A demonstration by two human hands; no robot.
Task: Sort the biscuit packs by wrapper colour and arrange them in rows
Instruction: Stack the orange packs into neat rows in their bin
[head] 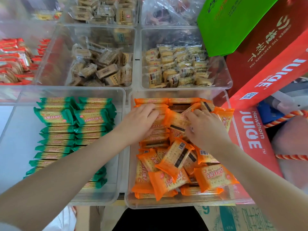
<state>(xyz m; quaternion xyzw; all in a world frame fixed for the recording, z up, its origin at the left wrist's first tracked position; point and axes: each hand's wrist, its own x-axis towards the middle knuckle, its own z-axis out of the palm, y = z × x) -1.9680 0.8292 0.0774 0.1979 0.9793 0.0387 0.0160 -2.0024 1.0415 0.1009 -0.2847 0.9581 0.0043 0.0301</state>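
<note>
Orange-wrapped biscuit packs (pixel 176 157) fill the clear bin (pixel 180 205) at the lower right; a stacked row stands along its left side and a loose heap lies at the front. My left hand (pixel 138 122) rests with curled fingers on the stacked orange row near the bin's back. My right hand (pixel 205 129) grips one orange pack (pixel 176 120) lying flat between both hands. Green-wrapped packs (pixel 66 130) stand in two neat rows in the clear bin (pixel 13 124) at the lower left.
Behind are clear bins of tan packs (pixel 103 67), pale yellow packs (pixel 178 65) and red packs (pixel 15 62). Red juice cartons (pixel 270 77) and a green box (pixel 228 25) crowd the right side. A cardboard box (pixel 236 219) sits below the orange bin.
</note>
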